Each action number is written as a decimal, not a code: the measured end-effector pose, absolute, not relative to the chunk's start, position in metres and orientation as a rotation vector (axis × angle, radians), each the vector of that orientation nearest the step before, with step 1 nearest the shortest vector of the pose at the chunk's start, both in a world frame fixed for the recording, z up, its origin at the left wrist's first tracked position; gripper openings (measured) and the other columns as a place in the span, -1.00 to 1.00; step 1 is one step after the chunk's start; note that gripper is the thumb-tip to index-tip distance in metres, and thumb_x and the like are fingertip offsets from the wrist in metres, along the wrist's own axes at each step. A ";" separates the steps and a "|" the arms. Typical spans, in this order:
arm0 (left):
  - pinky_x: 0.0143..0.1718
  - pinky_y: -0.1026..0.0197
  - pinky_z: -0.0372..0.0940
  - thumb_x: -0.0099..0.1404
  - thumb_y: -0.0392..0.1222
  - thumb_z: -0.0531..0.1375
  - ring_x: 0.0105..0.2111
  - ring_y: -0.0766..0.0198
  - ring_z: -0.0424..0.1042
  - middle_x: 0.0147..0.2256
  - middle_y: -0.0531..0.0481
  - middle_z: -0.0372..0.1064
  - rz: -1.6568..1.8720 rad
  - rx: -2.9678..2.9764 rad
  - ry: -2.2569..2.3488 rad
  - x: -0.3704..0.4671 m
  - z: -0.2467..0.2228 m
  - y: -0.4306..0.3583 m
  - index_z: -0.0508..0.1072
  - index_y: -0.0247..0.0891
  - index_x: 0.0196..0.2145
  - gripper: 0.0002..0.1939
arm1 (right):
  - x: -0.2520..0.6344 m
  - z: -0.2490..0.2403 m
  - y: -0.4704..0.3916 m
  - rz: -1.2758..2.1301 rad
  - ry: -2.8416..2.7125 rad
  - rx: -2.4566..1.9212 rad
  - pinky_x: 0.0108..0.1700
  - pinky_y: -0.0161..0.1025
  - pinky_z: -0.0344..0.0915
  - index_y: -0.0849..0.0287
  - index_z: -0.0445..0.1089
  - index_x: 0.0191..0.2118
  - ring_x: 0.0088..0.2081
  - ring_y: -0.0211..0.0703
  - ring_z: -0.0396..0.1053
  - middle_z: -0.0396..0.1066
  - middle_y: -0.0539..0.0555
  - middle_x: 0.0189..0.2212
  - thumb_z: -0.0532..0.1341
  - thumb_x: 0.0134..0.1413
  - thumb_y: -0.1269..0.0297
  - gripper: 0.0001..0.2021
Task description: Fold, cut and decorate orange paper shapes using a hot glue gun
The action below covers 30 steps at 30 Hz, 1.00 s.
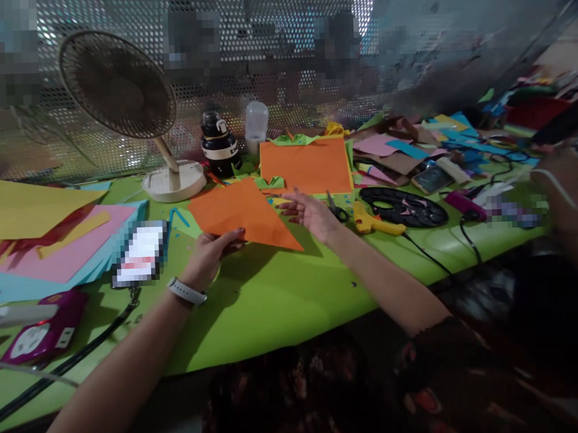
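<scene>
A bright green table (283,324) carries everything. On its left lie loose coloured paper sheets (47,212), a lit phone (141,253) and 1 magenta power strip (49,326). A white fan (123,89) stands behind them, with 2 bottles, black (220,146) and clear (256,123), beside it. Toward the right lie an orange sheet (306,165), scissors (339,211), a yellow glue gun (372,220), and a black oval tray (431,216) before heaped paper scraps (410,146).

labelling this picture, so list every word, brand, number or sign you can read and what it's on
"E", probably, then unclear letters: black bottle's white band.
Phone at left: screen blurred, unreadable.
Purple box at left: markings too small to read.
Orange sheet in the left hand: no writing visible.
Nothing else is legible.
</scene>
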<state>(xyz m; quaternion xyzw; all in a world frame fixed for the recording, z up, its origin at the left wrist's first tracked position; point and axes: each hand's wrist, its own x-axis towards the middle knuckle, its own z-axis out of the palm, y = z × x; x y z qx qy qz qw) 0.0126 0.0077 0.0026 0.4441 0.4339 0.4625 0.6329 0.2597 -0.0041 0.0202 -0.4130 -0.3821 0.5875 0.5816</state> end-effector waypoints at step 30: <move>-0.46 0.35 0.37 -0.09 -0.08 0.51 -0.47 0.34 0.48 -0.30 -0.14 0.59 0.905 1.208 1.028 0.003 0.015 0.012 0.63 -0.28 -0.33 -0.64 | 0.251 0.002 -0.002 1.347 -1.045 -1.125 0.00 -0.04 0.45 0.15 0.56 -0.41 -0.26 -0.07 0.55 0.60 0.08 -0.33 0.56 -0.46 0.13 -0.62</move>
